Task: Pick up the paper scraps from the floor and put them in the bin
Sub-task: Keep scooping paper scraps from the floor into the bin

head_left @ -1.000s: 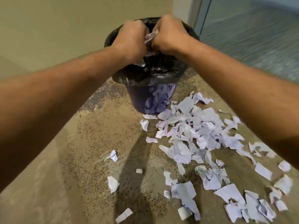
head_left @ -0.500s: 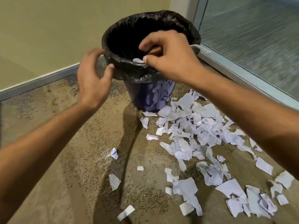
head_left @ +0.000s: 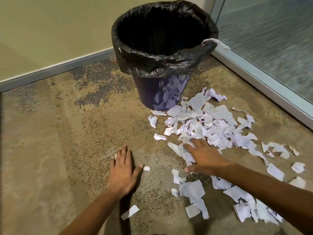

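Left hand (head_left: pixel 122 172) flat on the speckled tan carpet (head_left: pixel 59 141), fingers straight and together. Right hand (head_left: pixel 204 157), fingers spread, rests on torn white paper scraps (head_left: pixel 203 126) heaped at five o'clock from the black-lined purple plastic bin (head_left: pixel 162 89).

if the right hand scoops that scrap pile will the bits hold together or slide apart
The scrap pile is many loose, overlapping torn pieces, so it would probably slide apart under the right hand. The pieces look thin and crumpled, so likely floppy and light. On the rough floor, flat ones may resist pinching.
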